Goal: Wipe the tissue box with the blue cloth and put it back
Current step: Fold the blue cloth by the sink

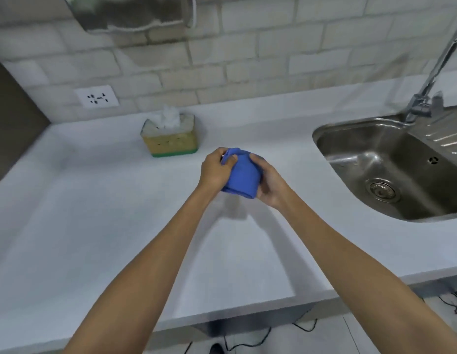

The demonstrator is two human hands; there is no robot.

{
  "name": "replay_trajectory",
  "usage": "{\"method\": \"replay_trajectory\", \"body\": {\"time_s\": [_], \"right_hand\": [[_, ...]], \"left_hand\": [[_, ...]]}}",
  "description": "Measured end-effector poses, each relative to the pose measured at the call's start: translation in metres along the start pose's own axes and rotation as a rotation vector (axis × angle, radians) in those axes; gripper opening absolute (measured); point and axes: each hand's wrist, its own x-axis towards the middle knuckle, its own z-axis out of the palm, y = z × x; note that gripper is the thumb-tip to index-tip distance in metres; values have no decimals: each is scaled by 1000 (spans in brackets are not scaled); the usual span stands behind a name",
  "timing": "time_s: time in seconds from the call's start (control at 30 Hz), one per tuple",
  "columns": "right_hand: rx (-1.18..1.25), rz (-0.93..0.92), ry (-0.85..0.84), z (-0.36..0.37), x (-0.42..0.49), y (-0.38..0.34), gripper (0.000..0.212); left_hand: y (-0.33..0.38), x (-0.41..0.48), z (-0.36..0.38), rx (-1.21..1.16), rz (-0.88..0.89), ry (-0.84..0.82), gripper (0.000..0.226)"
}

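Observation:
The tissue box [170, 140] stands upright on the white counter [94, 213] near the back wall, yellow and green with a white tissue sticking out of its top. A bunched blue cloth [241, 176] is held above the counter, in front of and to the right of the box. My left hand [215, 170] grips the cloth's left side and my right hand [269, 181] grips its right side. Neither hand touches the box.
A steel sink [391, 169] with a drain is set into the counter at the right, with a tap [430, 80] behind it. A wall socket [97, 96] sits on the tiled wall behind the box. Black cables lie on the floor below the counter edge.

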Motion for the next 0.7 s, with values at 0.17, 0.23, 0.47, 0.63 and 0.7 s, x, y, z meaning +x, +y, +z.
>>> {"method": "replay_trajectory", "body": {"time_s": [0.17,0.23,0.47,0.63,0.7], "right_hand": [[-241,125,45,73,50,28,45],[-256,158,13,96,67,36,38],[-710,177,24,140,122,52,46],[-760,-103,406,116,176,32,44],[-881,-173,492,103,196,23,49]], "left_hand": [[-43,17,-85,-140,-197,166,32],[-58,20,-112,-455,-361,-6,38],[-105,45,-165,-751,-565,-169,37],[-125,100,-203,-576,-498,169,40],[-130,127,-216,-471,-496,317,28]]}}
